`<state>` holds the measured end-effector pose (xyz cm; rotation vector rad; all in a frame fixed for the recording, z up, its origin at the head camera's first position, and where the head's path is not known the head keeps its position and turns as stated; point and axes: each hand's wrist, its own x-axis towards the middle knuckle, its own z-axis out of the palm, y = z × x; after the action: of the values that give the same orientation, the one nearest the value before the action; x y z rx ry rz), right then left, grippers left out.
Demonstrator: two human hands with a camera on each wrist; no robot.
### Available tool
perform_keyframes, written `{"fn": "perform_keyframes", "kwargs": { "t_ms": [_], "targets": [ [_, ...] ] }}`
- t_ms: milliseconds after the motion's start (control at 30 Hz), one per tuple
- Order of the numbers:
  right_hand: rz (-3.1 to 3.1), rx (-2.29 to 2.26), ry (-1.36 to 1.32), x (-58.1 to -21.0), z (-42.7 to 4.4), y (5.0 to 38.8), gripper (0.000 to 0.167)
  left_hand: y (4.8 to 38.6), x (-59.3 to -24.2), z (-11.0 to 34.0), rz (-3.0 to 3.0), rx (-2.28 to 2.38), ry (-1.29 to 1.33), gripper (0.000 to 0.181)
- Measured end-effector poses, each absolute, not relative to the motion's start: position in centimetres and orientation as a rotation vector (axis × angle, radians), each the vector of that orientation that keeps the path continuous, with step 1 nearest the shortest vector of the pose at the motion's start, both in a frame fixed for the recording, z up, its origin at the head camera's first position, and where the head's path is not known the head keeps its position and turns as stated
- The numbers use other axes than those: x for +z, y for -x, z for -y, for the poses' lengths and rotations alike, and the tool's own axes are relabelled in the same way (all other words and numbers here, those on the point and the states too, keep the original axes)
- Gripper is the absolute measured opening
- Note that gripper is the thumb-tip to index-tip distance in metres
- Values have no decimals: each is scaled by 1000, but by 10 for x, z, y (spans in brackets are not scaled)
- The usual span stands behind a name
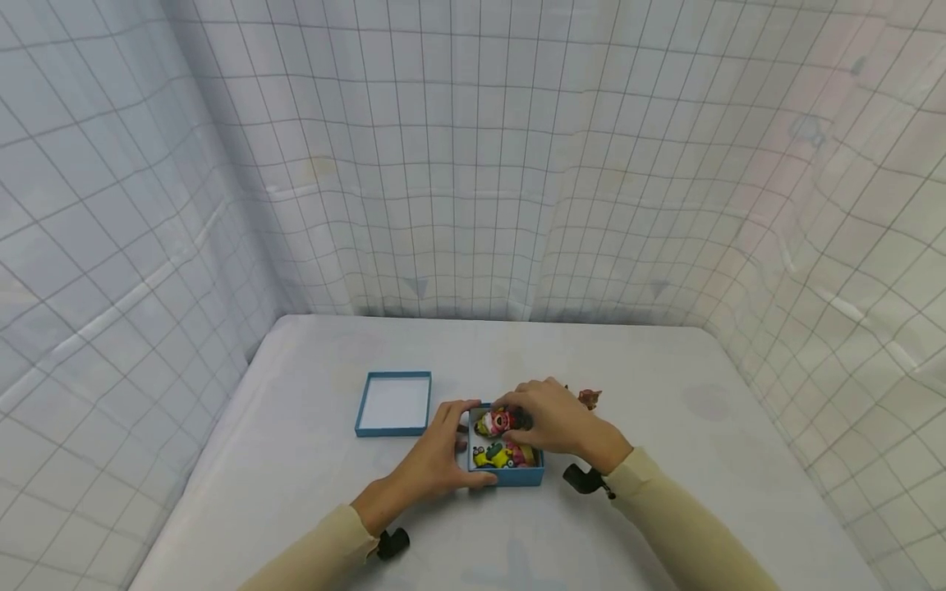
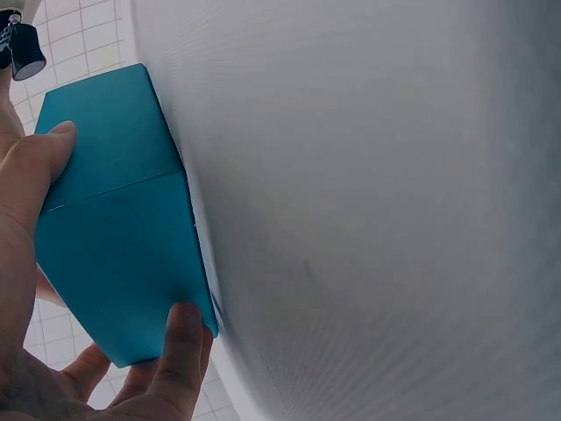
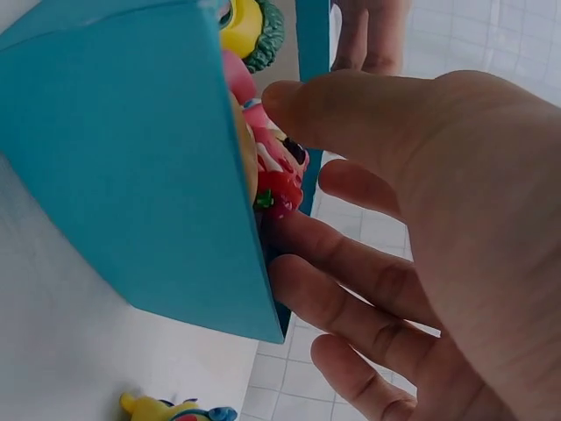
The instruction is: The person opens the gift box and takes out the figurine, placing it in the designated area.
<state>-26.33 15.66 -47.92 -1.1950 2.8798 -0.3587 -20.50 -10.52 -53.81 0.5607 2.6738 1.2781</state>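
A blue open box (image 1: 519, 477) holding several small colourful figures stands on the white table. My left hand (image 1: 431, 460) grips its left side; in the left wrist view the thumb and fingers of that hand (image 2: 53, 289) spread over the blue walls (image 2: 131, 254). Over the back right of the box, my right hand (image 1: 557, 419) reaches in. The right wrist view has its thumb and fingers (image 3: 421, 202) around a pink and red figure (image 3: 279, 171) inside, beside the blue wall (image 3: 131, 167). Yellow and green figures (image 1: 497, 455) lie at the front of the box.
A shallow blue-rimmed lid (image 1: 395, 432) with a white inside lies to the left, behind my left hand. A small brown figure (image 1: 589, 399) is on the table beyond my right hand. In the right wrist view a yellow and blue figure (image 3: 175, 410) shows at the bottom edge.
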Motion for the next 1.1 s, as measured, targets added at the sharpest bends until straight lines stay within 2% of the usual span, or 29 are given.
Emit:
{"fn": "perform_keyframes", "kwargs": {
  "t_ms": [300,600,1100],
  "targets": [
    [-2864,-357,1304,-484,-147,268,34,203,-538,106,-2675,1273,-566,117],
    [-2837,-342,1359,-486,-141,273,31,203,-538,106,-2695,1260,-572,116],
    [-2830,-442,1294,-489,-141,268,30,204,-538,106,-2673,1299,-581,117]
  ]
}}
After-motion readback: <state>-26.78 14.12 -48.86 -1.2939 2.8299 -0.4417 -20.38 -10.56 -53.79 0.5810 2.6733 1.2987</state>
